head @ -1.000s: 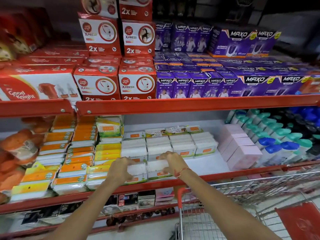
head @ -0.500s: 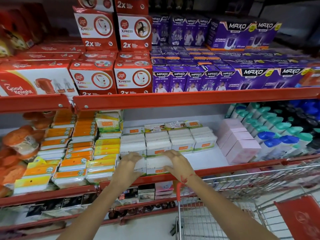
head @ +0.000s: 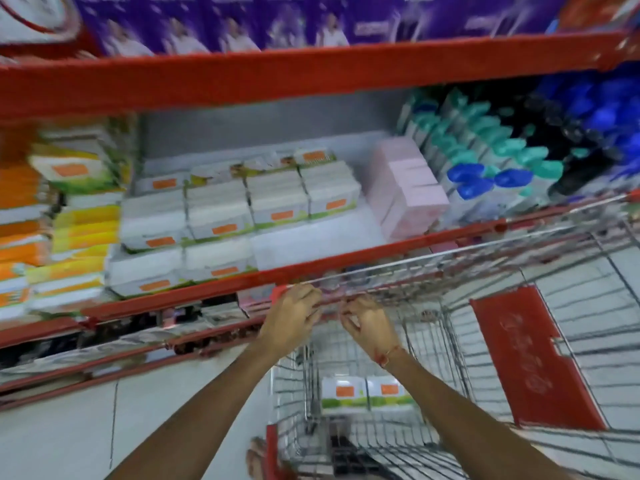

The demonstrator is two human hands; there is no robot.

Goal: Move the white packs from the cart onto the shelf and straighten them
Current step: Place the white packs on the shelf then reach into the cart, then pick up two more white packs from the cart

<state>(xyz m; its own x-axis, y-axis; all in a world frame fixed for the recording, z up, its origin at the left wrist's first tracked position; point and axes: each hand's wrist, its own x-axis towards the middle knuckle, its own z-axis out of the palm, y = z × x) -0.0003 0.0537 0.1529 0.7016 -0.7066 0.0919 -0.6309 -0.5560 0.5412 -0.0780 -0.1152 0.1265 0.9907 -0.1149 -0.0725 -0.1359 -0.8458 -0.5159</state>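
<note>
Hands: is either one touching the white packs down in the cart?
Apart. In the head view both hands, left and right, sit up by the cart's front rim, with bare wire basket between them and the packs below.

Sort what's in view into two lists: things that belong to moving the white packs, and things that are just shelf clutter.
Belongs to the job:
- white packs in the cart
- white packs on the shelf
- wire cart
- red shelf edge
- left hand, right hand, both empty

Just lying about:
- pink packs
- purple boxes
- teal- and blue-capped bottles
- orange and yellow packs
</note>
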